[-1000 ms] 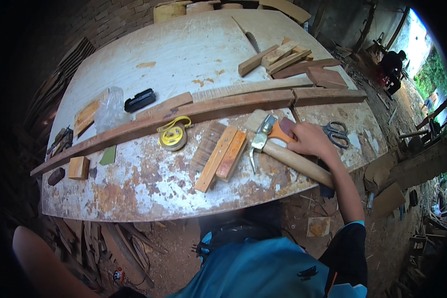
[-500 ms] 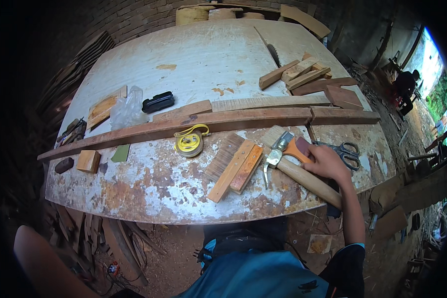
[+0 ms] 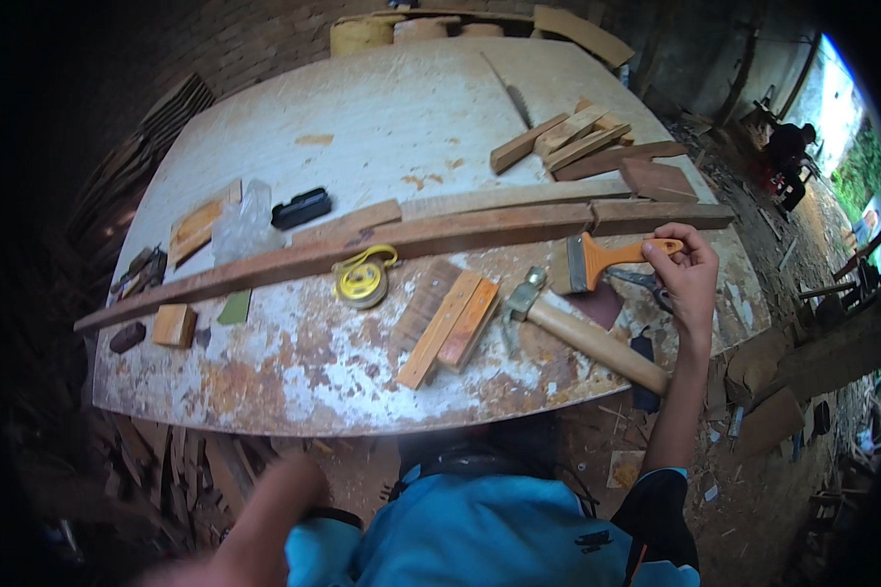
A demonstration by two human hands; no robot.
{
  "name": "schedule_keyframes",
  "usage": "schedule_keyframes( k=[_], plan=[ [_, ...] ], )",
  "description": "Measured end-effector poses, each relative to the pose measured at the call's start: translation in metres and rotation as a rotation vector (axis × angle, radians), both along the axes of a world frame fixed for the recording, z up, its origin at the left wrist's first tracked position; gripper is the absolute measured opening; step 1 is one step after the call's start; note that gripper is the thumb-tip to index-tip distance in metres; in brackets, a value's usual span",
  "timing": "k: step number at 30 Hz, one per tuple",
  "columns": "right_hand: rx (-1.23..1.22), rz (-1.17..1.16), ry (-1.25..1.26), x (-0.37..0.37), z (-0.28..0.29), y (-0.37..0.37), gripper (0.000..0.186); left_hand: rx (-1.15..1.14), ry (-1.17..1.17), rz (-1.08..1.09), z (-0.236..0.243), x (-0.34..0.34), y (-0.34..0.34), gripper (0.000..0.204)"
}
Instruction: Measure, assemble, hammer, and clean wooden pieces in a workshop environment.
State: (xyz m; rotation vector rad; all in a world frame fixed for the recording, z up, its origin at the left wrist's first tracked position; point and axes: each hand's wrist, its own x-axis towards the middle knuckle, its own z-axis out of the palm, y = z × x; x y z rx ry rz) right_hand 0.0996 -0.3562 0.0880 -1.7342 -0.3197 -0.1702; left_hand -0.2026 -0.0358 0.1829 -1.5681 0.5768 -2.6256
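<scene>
My right hand [image 3: 690,272] is closed around the orange handle of a flat paintbrush [image 3: 607,258], pinched near its end and held above the table's right side. The bristles point left. Scissors [image 3: 644,282] lie partly hidden behind this hand. Below the brush are a claw hammer [image 3: 592,342] with a wooden handle and a dark reddish sheet [image 3: 597,305]. A wide wooden-backed brush [image 3: 440,328] rests left of the hammer, a block along its side. Only my bent, blurred left arm [image 3: 274,504] shows at the bottom; its hand is out of view.
A long wooden beam [image 3: 362,249] crosses the worn table [image 3: 294,367]. Near it lie a yellow tape measure [image 3: 362,279], black case [image 3: 301,208], plastic bag [image 3: 245,230] and small wood block [image 3: 174,325]. Wood offcuts [image 3: 582,137] and a saw [image 3: 519,103] are farther back. A person [image 3: 788,157] sits far right.
My right hand has lifted the paintbrush from beside the hammer and moved it up and right. The hammer has shifted slightly, uncovering the reddish sheet. My left arm has swung inward.
</scene>
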Motion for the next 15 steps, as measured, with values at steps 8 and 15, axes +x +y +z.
schedule_keyframes(
  k=[8,15],
  plan=[
    [-0.652,0.372,-0.137,-0.015,-0.036,0.041,0.018,-0.204,1.859,0.279,-0.136,0.162,-0.05,0.089],
    [-0.077,0.385,-0.452,-0.054,-0.004,0.074,0.022,-0.504,1.947,-0.383,-0.131,0.154,-0.015,0.087]
  ],
)
